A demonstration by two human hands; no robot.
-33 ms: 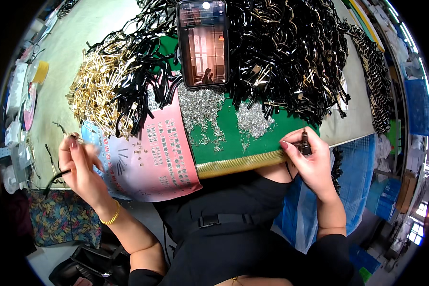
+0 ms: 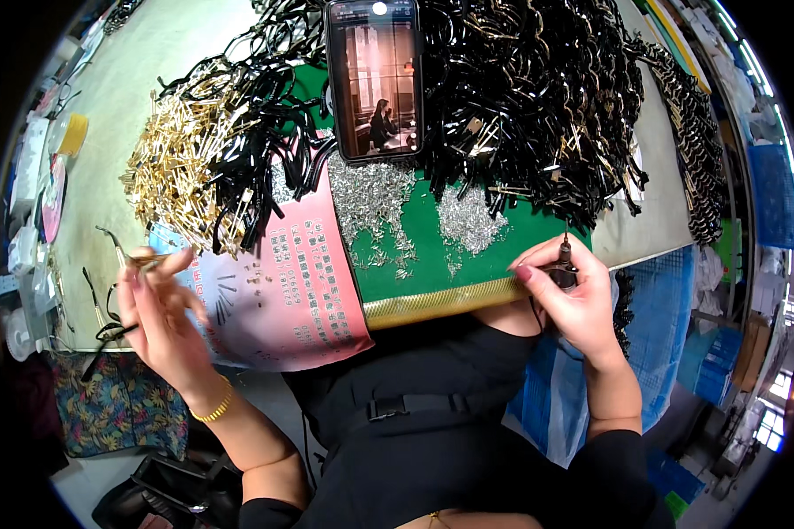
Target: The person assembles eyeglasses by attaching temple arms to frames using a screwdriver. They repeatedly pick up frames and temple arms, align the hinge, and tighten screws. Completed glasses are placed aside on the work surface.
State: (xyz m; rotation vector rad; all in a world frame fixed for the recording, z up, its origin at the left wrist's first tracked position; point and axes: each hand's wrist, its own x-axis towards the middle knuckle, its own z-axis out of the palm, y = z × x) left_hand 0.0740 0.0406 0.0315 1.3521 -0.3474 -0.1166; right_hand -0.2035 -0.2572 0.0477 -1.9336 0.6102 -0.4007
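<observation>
At the left edge of the printed pink-and-blue sheet [image 2: 265, 326], my left hand [image 2: 163, 322] is raised with its fingers bent. Its thumb and fingertips pinch a small gold-coloured metal piece [image 2: 153, 260], blurred and partly hidden. Close by are thin glasses temples with dark tips [image 2: 108, 332]; whether they touch the hand I cannot tell. My right hand [image 2: 582, 304] is closed round a dark screwdriver [image 2: 565, 263], its thin bit pointing up, beside the right end of the green board [image 2: 406, 295]. Small silver screws [image 2: 370, 207] lie in two heaps on the board.
A lit phone [image 2: 375, 84] stands beyond the screws. Gold temples [image 2: 181, 159] are heaped at the left, and black glasses frames [image 2: 529, 106] pile up at the right. A gold textured strip [image 2: 441, 301] edges the board. Blue mesh material [image 2: 653, 326] hangs at the right.
My left hand has shifted slightly right, its fingers still bent. The right hand's thumb has moved a little left, the screwdriver staying in the grip. The picture on the phone has changed.
</observation>
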